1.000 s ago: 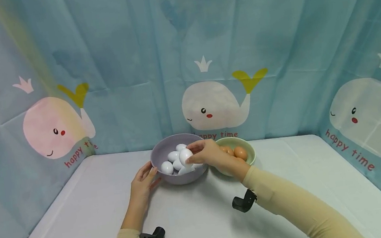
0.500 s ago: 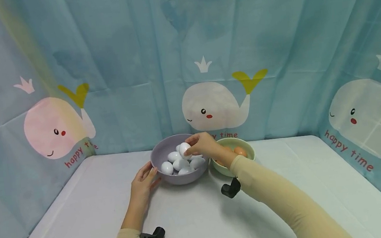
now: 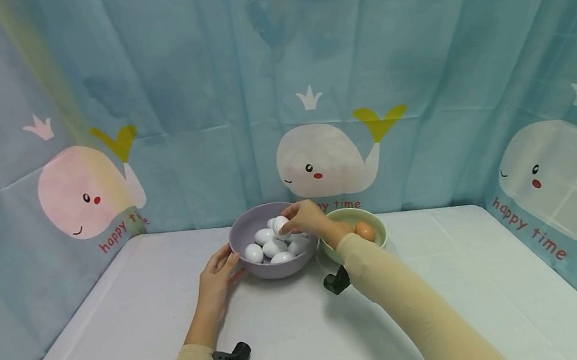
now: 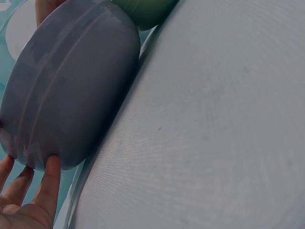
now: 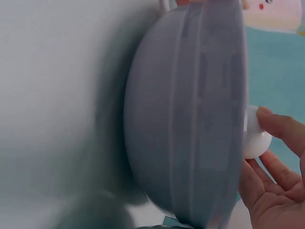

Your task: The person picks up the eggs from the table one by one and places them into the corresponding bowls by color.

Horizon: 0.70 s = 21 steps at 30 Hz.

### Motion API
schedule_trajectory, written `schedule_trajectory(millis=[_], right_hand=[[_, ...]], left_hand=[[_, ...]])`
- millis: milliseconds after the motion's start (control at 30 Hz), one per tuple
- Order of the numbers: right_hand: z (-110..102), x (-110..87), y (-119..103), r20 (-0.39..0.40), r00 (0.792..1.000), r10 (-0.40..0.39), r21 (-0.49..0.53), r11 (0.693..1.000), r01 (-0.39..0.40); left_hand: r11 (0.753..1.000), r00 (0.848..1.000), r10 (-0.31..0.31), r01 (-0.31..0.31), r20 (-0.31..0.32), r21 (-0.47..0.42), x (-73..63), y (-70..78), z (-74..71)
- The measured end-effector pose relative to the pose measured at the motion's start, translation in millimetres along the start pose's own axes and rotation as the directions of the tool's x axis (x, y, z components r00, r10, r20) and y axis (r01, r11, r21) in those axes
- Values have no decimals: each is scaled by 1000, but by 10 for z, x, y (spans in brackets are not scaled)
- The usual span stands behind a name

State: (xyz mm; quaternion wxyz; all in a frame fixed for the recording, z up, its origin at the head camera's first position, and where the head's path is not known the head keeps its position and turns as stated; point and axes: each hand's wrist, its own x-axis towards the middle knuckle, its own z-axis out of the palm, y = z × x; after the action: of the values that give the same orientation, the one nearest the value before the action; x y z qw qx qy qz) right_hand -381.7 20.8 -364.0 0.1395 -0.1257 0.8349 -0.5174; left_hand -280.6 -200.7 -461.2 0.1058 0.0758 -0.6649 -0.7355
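A purple bowl with several white eggs in it stands at the back of the table. My left hand steadies it at its left side, fingertips spread against the outer wall and thumb near the rim. Over the bowl's right half, my right hand pinches a white egg between thumb and fingers, close above the other eggs. In the right wrist view the bowl's wall and rim hide part of that egg.
Right beside the purple bowl is a smaller green bowl holding brown eggs; my right wrist partly covers it. A white cloth spreads over the table. Behind hangs a blue curtain printed with whales.
My right hand has shifted toward the back of the purple bowl with the white egg, and its forearm has swung left. The left hand stays on the bowl's side.
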Motion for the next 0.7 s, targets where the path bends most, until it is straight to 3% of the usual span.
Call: schedule_trajectory(millis=[300, 533, 700], right_hand=[[62, 77, 112, -71, 997, -4, -97, 995, -3], [102, 99, 155, -76, 996, -37, -136, 990, 27], [119, 128, 151, -70, 994, -83, -241, 968, 64]], left_hand=[[1000, 1000, -14, 14, 11, -6, 9, -15, -3], [1000, 1000, -12, 13, 16, -24, 5, -1, 9], [1000, 1000, -8, 9, 6, -28, 15, -10, 1]])
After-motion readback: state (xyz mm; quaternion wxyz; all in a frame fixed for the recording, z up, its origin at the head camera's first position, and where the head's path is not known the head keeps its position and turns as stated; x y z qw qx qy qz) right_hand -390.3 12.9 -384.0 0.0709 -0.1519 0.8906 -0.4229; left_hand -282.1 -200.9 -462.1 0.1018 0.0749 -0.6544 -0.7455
